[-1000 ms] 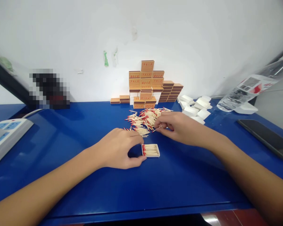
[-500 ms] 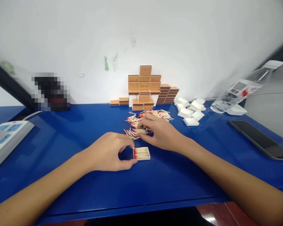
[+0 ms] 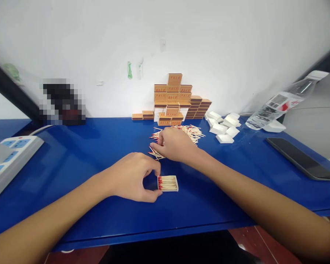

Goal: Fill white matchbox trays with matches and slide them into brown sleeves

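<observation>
A small white tray of red-tipped matches lies on the blue table. My left hand pinches its left end between thumb and forefinger. Behind it lies a loose pile of matches. My right hand rests on the near left part of that pile with its fingers curled over some matches; what it holds is hidden.
Stacked orange matchboxes stand against the white wall. Empty white trays lie right of the pile. A tilted water bottle and a black phone are at the right. A power strip sits at the left edge.
My right hand has moved left across the match pile, from its right side to its near left. My left hand has stayed on the tray's end.
</observation>
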A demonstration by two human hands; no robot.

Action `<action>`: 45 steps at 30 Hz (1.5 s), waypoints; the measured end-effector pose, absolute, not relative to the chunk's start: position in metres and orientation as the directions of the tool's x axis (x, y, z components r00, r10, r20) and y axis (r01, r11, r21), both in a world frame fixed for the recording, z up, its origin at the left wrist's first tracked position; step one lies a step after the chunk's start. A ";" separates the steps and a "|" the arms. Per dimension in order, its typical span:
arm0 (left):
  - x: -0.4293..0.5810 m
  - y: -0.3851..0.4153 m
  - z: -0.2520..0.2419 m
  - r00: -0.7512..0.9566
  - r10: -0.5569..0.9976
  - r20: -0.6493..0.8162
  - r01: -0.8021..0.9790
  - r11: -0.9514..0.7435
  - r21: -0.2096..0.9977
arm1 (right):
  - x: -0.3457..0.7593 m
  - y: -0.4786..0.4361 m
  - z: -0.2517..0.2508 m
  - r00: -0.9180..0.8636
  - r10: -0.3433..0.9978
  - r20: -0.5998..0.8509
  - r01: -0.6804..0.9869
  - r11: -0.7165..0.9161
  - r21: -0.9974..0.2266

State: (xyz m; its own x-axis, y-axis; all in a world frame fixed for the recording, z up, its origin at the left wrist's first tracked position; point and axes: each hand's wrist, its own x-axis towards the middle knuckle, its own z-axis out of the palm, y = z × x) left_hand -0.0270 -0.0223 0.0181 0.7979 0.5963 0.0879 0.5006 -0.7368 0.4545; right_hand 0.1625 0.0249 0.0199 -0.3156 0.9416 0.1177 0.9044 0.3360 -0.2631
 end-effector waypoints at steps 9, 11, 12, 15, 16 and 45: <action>-0.023 -0.032 0.013 0.827 0.545 0.136 0.425 -0.766 0.483 | 0.170 0.031 0.019 -0.332 0.942 0.053 0.891 0.332 -0.310; -0.023 -0.033 0.013 0.828 0.541 0.145 0.419 -0.770 0.481 | 0.170 0.028 0.020 -0.333 0.942 0.047 0.891 0.330 -0.313; -0.023 -0.033 0.013 0.828 0.540 0.149 0.418 -0.772 0.479 | 0.170 0.026 0.021 -0.331 0.943 0.043 0.892 0.328 -0.311; -0.021 -0.034 0.012 0.828 0.540 0.155 0.413 -0.772 0.483 | 0.165 0.021 0.021 -0.318 0.947 0.046 0.907 0.318 -0.277; -0.021 -0.034 0.012 0.828 0.539 0.155 0.410 -0.771 0.487 | 0.164 0.020 0.021 -0.320 0.946 0.052 0.910 0.322 -0.260; -0.022 -0.032 0.011 0.830 0.540 0.140 0.433 -0.782 0.449 | 0.179 0.010 0.014 -0.450 0.887 0.104 0.859 0.461 -0.220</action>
State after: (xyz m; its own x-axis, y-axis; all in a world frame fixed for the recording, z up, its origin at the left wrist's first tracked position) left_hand -0.0217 -0.0318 0.0115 0.8297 0.5404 0.1400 0.4333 -0.7815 0.4489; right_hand 0.1786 0.0103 0.0135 -0.4496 0.8871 0.1042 0.8594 0.4614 -0.2205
